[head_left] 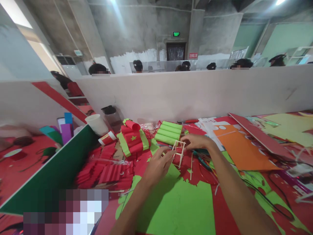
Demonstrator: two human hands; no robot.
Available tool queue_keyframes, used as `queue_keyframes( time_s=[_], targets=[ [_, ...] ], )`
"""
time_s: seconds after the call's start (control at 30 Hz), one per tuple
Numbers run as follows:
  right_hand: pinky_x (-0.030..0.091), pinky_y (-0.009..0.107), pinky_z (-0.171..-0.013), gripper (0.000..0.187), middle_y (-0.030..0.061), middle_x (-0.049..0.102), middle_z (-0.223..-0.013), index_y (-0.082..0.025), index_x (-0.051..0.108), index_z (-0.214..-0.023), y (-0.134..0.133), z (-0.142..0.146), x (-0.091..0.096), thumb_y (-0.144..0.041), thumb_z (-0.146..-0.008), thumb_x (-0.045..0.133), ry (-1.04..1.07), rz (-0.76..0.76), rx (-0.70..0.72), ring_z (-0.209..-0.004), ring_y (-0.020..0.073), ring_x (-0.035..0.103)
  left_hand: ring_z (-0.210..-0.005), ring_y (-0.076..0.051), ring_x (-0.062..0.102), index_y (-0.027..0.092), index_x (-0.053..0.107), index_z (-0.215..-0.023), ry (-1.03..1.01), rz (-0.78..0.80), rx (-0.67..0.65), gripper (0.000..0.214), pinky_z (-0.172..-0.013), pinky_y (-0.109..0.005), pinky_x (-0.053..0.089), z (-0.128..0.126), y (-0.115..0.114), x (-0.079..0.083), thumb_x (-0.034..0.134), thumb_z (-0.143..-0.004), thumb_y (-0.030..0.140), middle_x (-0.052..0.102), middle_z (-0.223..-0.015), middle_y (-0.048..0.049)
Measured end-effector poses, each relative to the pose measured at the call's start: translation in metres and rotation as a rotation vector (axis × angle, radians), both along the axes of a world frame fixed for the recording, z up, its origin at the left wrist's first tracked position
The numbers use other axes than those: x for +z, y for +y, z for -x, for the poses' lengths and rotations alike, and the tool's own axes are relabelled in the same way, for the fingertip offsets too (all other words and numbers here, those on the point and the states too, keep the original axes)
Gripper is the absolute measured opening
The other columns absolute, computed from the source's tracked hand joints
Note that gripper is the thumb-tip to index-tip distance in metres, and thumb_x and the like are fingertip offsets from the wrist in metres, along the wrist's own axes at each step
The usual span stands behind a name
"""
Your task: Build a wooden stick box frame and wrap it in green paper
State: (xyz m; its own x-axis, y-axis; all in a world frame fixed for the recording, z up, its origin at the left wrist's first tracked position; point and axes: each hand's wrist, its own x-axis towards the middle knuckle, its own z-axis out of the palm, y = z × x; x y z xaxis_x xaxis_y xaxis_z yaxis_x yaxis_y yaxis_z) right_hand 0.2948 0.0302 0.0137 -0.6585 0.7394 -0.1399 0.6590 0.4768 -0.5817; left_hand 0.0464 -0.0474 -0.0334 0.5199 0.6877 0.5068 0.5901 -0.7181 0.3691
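**By the green sheet [181,209], a stick frame [182,154] between two hands**

Left hand [160,161] reaches forward, fingers clamped on the frame's left side; right hand [195,141] bends inward at its upper right corner, finger closure unclear. Folded red paper [110,173] lies left, green paper rolls [168,132] just behind, orange card [241,148] right.

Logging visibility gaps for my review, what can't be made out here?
Head view:
Stick frame: left side partly covered by the left hand.
Right hand: contact with the frame too small to tell.
Green sheet: near end cut off by the bottom edge.
Red wall sign: lettering too small.
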Motion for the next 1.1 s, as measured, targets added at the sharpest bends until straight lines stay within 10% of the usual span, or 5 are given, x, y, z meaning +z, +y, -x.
queue_keyframes(
  time_s=[1.1],
  targets=[
    [0.039,0.023,-0.059,0.013,0.0006,0.065,-0.077,-0.019,0.060,-0.080,0.012,0.004,-0.011,-0.032,-0.077,0.062,0.077,-0.086,-0.051,-0.070,0.0162,0.059,-0.121,-0.029,0.044,0.020,0.053,-0.112,0.062,-0.251,0.223,0.028,-0.096,-0.048,0.043,-0.037,-0.009,-0.007,0.054,-0.086,0.031,0.049,-0.129,-0.0125]
  ],
)
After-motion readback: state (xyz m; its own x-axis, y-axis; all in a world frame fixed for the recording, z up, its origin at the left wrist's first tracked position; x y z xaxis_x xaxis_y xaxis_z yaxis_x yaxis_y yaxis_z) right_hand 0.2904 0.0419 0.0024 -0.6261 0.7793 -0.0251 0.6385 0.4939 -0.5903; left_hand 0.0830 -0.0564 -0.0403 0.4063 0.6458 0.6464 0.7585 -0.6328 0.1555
